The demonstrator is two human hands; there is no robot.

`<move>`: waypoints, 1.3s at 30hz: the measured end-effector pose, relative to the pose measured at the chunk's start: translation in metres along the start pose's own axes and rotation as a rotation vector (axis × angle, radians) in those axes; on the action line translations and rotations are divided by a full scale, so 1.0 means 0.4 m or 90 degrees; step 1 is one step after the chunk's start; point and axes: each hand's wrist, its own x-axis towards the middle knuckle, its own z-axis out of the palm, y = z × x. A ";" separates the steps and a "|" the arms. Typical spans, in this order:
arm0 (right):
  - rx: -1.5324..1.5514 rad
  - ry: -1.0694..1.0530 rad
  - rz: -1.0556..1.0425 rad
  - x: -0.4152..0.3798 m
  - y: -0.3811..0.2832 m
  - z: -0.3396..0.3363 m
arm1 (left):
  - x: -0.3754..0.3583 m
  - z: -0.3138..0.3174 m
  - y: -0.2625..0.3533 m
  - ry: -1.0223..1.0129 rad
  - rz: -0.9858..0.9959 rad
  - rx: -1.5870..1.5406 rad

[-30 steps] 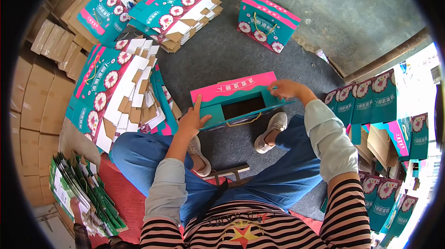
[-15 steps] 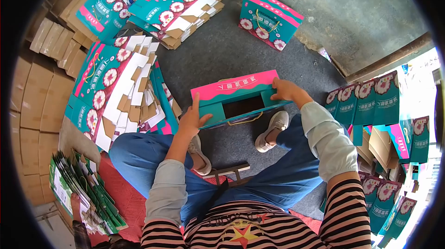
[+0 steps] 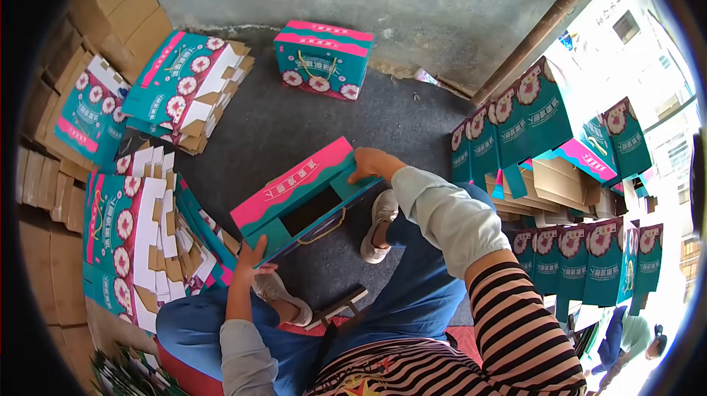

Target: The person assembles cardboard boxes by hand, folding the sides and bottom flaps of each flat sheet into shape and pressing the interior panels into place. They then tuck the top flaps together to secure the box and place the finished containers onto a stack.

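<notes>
I hold a teal and pink gift box [image 3: 294, 197] in front of my knees, its top open with a dark gap and a yellow cord handle hanging at the front. My left hand [image 3: 249, 260] grips its near left corner. My right hand [image 3: 372, 164] grips its far right end. The box is tilted, left end lower. My feet in light shoes [image 3: 377, 225] rest on the grey floor under it.
Stacks of flat teal box blanks [image 3: 140, 226] lie at my left, more [image 3: 188, 90] at the back left. One finished box [image 3: 322, 58] stands by the wall. Several assembled boxes [image 3: 545, 167] pile up at the right. Brown cartons [image 3: 44, 197] line the far left.
The view has swung to the right. The box has tilted, its left end lower, and my left hand has shifted to its near left corner. My right hand stays on the right end.
</notes>
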 end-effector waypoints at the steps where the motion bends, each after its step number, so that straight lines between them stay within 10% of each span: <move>1: -0.003 0.057 -0.014 -0.002 0.003 -0.006 | 0.002 -0.005 0.001 0.013 0.004 -0.003; 9: -0.016 0.615 -0.062 -0.387 0.029 -0.264 | -0.110 0.111 0.277 0.308 0.673 0.132; 18: 0.201 1.063 -0.001 -1.040 0.635 -0.248 | -0.316 0.770 0.700 -0.010 1.081 0.094; 25: 0.381 0.998 0.172 -1.286 1.266 -0.109 | -0.405 1.243 0.754 -0.238 0.910 0.194; 39: 0.208 1.073 0.358 -1.280 1.519 -0.098 | -0.346 1.527 0.718 -0.118 0.953 0.212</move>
